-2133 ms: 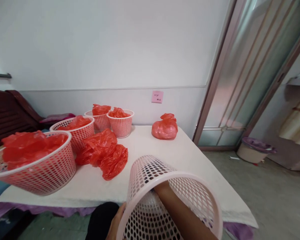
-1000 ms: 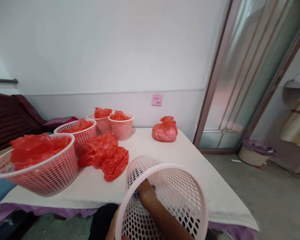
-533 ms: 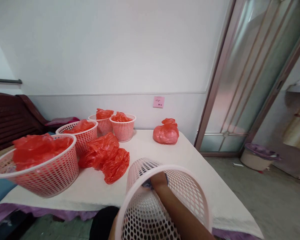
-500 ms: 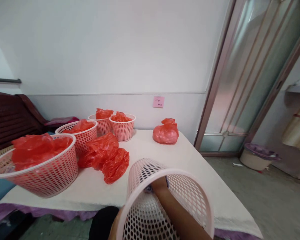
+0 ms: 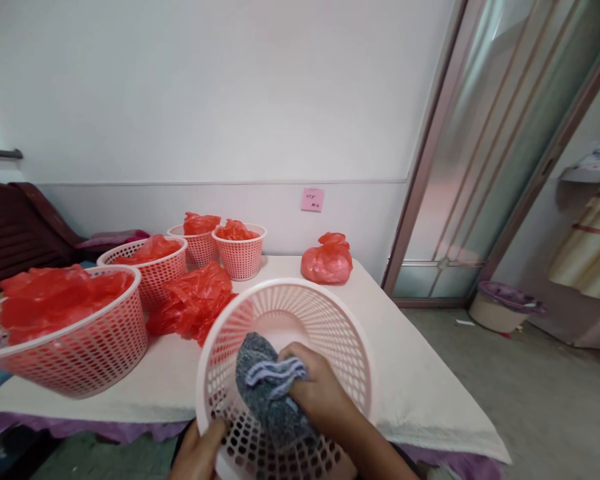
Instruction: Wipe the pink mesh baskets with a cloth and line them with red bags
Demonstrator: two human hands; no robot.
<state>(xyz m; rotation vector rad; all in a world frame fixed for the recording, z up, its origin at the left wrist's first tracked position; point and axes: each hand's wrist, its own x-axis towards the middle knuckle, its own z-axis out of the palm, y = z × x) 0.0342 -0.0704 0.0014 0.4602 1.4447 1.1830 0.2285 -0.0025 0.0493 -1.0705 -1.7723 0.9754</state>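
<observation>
A pink perforated basket [image 5: 325,320] is tipped with its mouth toward me, held over the near edge of the table. My left hand [image 5: 200,450] grips its lower rim from the outside. My right hand [image 5: 317,393] is inside the basket, fingers closed on a grey knitted cloth [image 5: 265,390] pressed against the basket's inner wall.
The white-covered table [image 5: 410,393] carries a large pink basket [image 5: 87,350] of red plastic bags at left, three smaller baskets [image 5: 240,257] behind, loose red bags [image 5: 193,300] and a tied red bag [image 5: 327,260]. A glass door stands right; a basin [image 5: 505,310] sits on the floor.
The basket has been turned so its mouth faces me. My right hand and the grey cloth have come from deep inside toward the near wall, now plainly in sight.
</observation>
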